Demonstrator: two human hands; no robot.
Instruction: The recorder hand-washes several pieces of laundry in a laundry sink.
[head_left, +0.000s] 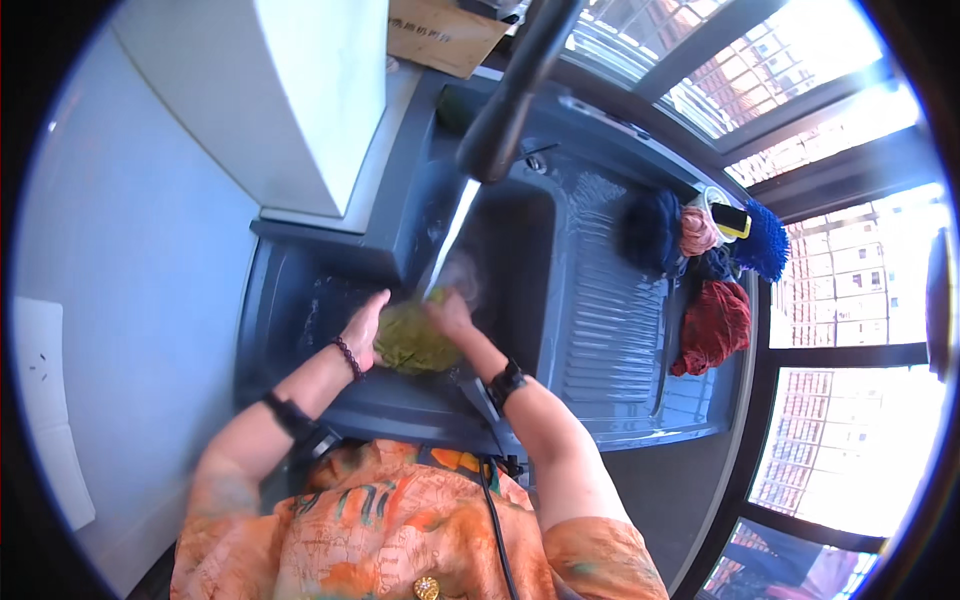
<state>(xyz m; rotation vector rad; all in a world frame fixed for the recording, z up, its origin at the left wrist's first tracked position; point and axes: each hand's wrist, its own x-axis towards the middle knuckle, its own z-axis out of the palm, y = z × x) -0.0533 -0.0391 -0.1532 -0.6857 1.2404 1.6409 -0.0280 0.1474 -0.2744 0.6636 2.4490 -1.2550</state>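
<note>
A wet, crumpled yellow-green cloth (416, 341) is held between my hands over the grey laundry sink (517, 300). My left hand (366, 330) supports its left side, thumb up and the other fingers mostly hidden behind it. At the cloth's upper right, my right hand (450, 315) grips it and looks blurred. From the black faucet (491, 142) above, a stream of water (454, 238) runs down to the cloth beside my right fingers.
Right of the basin lies a ribbed washboard (611, 322). Beyond it are a dark red cloth (712, 330), a pink cloth (697, 231), a blue chenille mitt (763, 240) and a yellow-and-black brush or sponge (731, 221). A white cabinet (322, 105) stands left, near a cardboard box (442, 37).
</note>
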